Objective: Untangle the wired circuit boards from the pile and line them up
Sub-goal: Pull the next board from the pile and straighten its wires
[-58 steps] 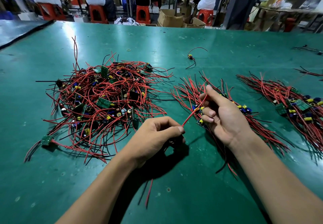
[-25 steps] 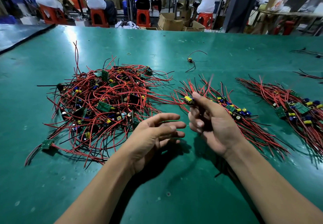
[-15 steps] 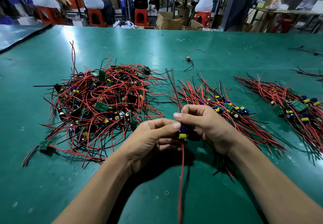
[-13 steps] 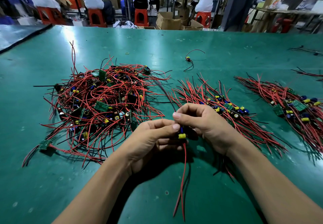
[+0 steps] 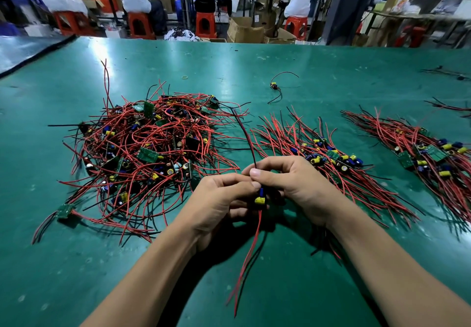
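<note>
— Wired circuit board (image 5: pixel 260 197), carrying a yellow and a blue capacitor, is held above the near part of the green table (image 5: pixel 76 263), with its red leads (image 5: pixel 251 250) trailing down toward the worker. Who has hold of it?

— Both hands. The left hand (image 5: pixel 219 204) curls its fingers in and pinches the board from the left with thumb and forefinger. The right hand (image 5: pixel 293 186) pinches it from the right, thumb on top. A dark lead (image 5: pixel 248 140) rises from those fingertips toward the right edge of the pile (image 5: pixel 147 148).

— And the pile itself?

— It lies just beyond the left hand: red and black wires looped over small green boards. One stray green board (image 5: pixel 63 210) sits at its near-left edge.

— What lies to the right?

— Two rows. The first row (image 5: pixel 328 158) of boards lies just behind the right hand, its wires fanned out to either side. The second row (image 5: pixel 428 153) lies further right, apart from the first.

— Further back?

— A lone board (image 5: pixel 274 87) with curled black wires rests mid-table, and a yellow rubber band (image 5: pixel 185 77) lies to its left. Beyond the far edge, people in white tops sit on orange stools (image 5: pixel 139 24) at benches, with cardboard boxes (image 5: pixel 244 32) on the floor.
</note>
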Available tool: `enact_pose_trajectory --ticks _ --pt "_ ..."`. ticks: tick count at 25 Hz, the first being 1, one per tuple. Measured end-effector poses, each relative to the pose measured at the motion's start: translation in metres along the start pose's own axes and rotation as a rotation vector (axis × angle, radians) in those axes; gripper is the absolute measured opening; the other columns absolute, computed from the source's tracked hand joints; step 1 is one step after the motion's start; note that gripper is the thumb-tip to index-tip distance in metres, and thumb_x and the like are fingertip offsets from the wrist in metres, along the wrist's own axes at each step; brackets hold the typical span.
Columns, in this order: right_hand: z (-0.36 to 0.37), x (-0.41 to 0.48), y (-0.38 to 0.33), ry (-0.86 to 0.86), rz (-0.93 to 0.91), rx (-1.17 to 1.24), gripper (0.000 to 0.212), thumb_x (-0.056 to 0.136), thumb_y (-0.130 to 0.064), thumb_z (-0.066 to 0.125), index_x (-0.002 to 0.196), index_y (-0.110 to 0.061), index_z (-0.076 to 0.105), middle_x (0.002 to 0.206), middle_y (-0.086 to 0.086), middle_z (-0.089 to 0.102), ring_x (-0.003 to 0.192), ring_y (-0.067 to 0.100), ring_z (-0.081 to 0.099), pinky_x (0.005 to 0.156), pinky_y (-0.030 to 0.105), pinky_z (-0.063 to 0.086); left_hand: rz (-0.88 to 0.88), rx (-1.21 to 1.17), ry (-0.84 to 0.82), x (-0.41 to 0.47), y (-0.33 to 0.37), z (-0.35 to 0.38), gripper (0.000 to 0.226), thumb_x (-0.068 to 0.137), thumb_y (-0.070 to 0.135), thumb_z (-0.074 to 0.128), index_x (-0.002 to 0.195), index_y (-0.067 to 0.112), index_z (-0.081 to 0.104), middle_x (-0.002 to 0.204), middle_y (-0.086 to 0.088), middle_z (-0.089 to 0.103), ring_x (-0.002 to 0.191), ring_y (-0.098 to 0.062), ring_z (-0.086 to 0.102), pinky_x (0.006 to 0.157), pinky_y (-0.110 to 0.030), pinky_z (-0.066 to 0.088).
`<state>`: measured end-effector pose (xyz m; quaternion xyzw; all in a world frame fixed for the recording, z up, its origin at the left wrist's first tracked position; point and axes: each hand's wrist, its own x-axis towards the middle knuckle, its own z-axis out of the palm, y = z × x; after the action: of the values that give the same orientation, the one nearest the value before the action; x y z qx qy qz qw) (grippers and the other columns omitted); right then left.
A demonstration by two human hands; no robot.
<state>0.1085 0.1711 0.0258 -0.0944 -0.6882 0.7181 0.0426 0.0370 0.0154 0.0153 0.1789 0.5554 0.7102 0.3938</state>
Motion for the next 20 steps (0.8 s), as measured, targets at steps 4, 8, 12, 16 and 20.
enact_pose_trajectory --ticks 4,8,12,16,20 --pt "0.004 0.004 0.004 0.052 -0.010 0.059 0.028 0.076 -0.032 0.078 0.088 -0.007 0.075 0.070 0.005 0.067 0.052 0.010 0.055 0.046 0.020 0.046 -0.009 -0.031 0.012 0.002 0.002 0.000 0.014 0.064 0.018 0.074 0.076 0.011 0.073 0.083 -0.019 0.073 0.068 -0.026 0.071 0.062 -0.027 0.055" --pt "0.004 0.008 0.004 0.033 0.056 0.268 0.026 0.079 -0.034 0.075 0.087 -0.009 0.076 0.061 0.007 0.046 0.041 0.008 0.043 0.042 0.021 0.044 -0.037 -0.069 0.000 0.002 0.004 0.000 0.018 0.065 0.017 0.072 0.081 0.011 0.076 0.089 -0.020 0.074 0.072 -0.027 0.071 0.073 -0.031 0.051" --pt "-0.005 0.004 0.001 -0.029 0.075 0.140 0.024 0.080 -0.033 0.072 0.095 -0.015 0.078 0.064 0.002 0.060 0.048 0.009 0.051 0.043 0.017 0.041 -0.021 -0.056 0.011 0.002 0.003 0.002 0.014 0.066 0.017 0.070 0.078 0.014 0.076 0.085 -0.017 0.074 0.069 -0.025 0.071 0.064 -0.026 0.052" --pt "-0.008 0.001 0.000 -0.006 -0.003 -0.039 0.019 0.079 -0.027 0.076 0.093 -0.015 0.078 0.081 0.004 0.069 0.065 0.018 0.057 0.054 0.022 0.041 0.010 -0.014 0.068 0.002 0.001 0.003 0.013 0.083 0.004 0.065 0.077 0.010 0.075 0.080 -0.021 0.073 0.066 -0.027 0.071 0.055 -0.023 0.055" --pt "-0.008 0.001 0.000 0.011 -0.024 -0.108 0.011 0.083 -0.024 0.078 0.092 -0.017 0.077 0.086 0.000 0.070 0.080 0.022 0.054 0.073 0.037 0.042 0.038 0.050 0.074 0.000 0.000 0.004 0.024 0.088 0.004 0.061 0.072 0.012 0.076 0.075 -0.017 0.072 0.061 -0.023 0.070 0.049 -0.021 0.051"
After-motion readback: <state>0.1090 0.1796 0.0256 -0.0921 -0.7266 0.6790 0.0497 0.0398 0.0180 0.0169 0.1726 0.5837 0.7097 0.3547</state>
